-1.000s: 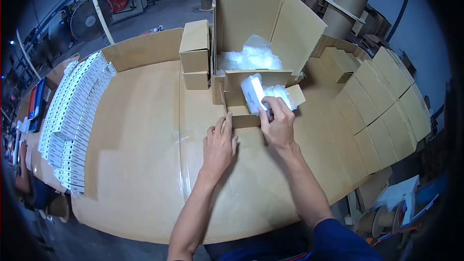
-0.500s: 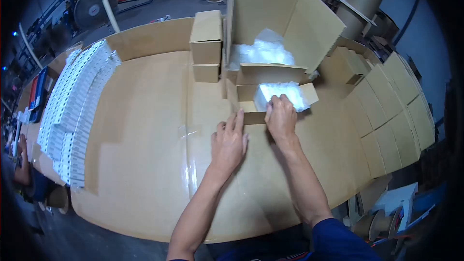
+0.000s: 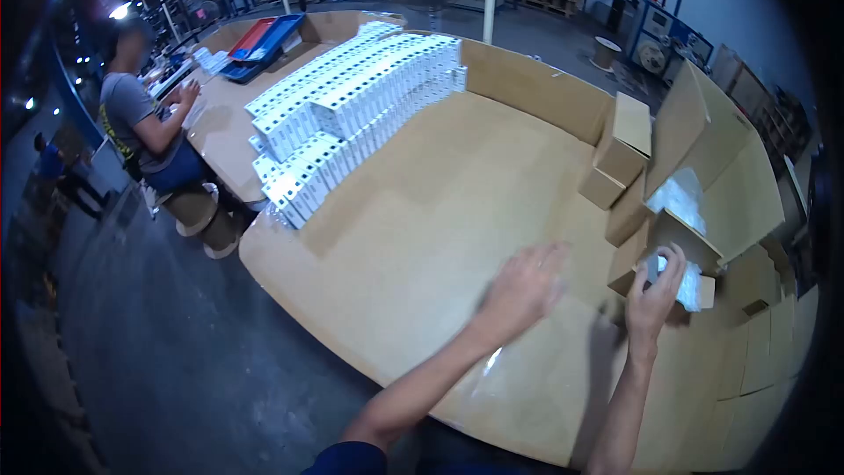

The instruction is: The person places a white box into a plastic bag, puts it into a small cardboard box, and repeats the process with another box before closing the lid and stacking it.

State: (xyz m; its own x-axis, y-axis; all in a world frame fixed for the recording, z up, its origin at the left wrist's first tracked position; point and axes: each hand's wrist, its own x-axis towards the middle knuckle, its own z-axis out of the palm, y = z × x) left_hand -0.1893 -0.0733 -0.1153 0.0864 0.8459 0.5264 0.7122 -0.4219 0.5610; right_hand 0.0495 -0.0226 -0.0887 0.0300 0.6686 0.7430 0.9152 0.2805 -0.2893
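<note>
My right hand (image 3: 649, 303) is at the small open carton on the right, thumb and fingers curved around the near end of a bubble-wrapped pack (image 3: 691, 288). The pack lies in the carton's opening, partly hidden by that hand. Blurred by motion, my left hand (image 3: 526, 290) hovers over the cardboard-covered table (image 3: 422, 237) with fingers stretched out and nothing visible in it. Rows of small white boxes (image 3: 352, 110) are stacked along the table's left side. Behind the small carton, a large open box (image 3: 734, 154) holds more bubble wrap (image 3: 681, 198).
Two closed cartons (image 3: 624, 141) are stacked beside the large box. More brown cartons (image 3: 765, 343) stand at the right edge. A co-worker (image 3: 145, 114) sits at the adjoining table on the left, near blue and red trays (image 3: 264, 44). A cardboard wall (image 3: 536, 88) borders the far side.
The view has swung left, bringing the co-worker and white boxes further in. My left hand has left the small carton and moved away to its left; my right hand stays at the bubble-wrapped pack.
</note>
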